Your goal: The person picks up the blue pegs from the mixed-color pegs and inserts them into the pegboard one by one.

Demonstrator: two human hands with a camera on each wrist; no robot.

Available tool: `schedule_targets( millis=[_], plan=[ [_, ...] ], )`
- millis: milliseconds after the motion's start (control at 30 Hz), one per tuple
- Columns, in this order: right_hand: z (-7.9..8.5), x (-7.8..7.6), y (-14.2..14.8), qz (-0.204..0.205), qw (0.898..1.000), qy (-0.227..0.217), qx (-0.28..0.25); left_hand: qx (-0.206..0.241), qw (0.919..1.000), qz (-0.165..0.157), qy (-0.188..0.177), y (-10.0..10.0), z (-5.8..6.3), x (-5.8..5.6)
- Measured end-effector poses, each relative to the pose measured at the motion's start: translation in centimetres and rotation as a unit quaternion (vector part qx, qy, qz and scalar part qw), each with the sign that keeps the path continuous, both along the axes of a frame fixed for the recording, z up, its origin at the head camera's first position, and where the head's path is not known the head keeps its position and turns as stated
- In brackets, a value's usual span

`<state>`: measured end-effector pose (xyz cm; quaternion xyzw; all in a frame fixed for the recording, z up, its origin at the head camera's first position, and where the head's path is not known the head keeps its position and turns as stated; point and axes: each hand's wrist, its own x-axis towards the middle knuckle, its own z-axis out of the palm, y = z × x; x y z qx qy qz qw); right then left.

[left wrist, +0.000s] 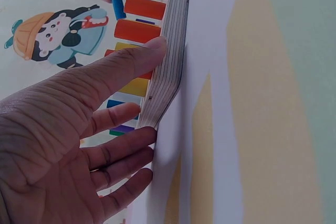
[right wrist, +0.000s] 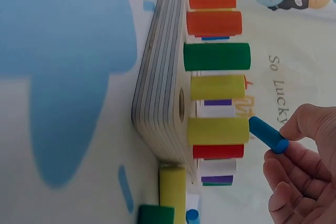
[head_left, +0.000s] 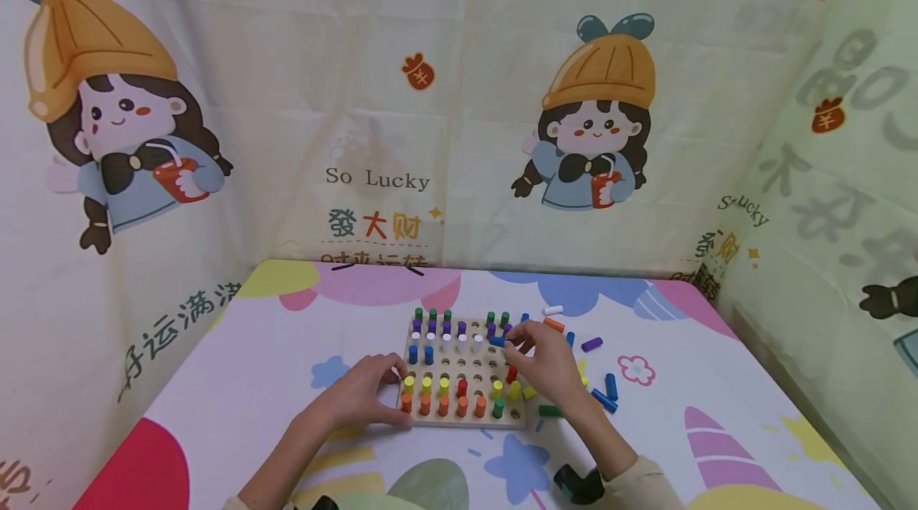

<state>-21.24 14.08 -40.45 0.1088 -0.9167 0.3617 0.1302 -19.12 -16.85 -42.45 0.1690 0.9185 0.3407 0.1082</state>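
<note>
Right hand (head_left: 543,355) pinches blue peg (right wrist: 266,134) by one end, slanted above pegboard (right wrist: 160,90); best uprighted over a bare hole (right wrist: 181,104), left hand (head_left: 369,397), fingers extended, bracing the board's edge.

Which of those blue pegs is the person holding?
The blue peg pinched in the right hand, raised; other blue pegs stand in the board or lie on the table.
</note>
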Motion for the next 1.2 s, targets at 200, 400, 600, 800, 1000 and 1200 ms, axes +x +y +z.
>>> schedule_targets(
  millis=[200, 400, 600, 800, 1000, 1200],
  plan=[
    [-0.1, 0.0, -0.8, 0.004, 1.000, -0.022, -0.004, -0.005, 1.0000, 0.003, -0.003, 0.0, 0.2, 0.0],
    [-0.4, 0.1, -1.6, 0.025, 0.999, -0.022, -0.012, -0.001, 1.0000, 0.000, -0.002, 0.0, 0.0, -0.2],
    [-0.6, 0.1, -2.4, 0.042, 0.999, -0.026, -0.021, 0.000, 1.0000, 0.002, -0.007, 0.0, -0.2, -0.3],
    [-0.8, 0.3, -3.2, 0.046, 0.998, -0.032, -0.009, -0.002, 1.0000, 0.001, -0.008, 0.0, -0.2, -0.3],
    [-0.9, 0.5, -4.1, 0.058, 0.997, -0.041, 0.001, -0.001, 1.0000, 0.000, -0.007, 0.0, -0.3, -0.3],
    [-1.2, 0.2, -4.8, 0.071, 0.996, -0.045, 0.014, 0.000, 1.0000, -0.003, -0.005, -0.1, -0.4, -0.3]
  ],
)
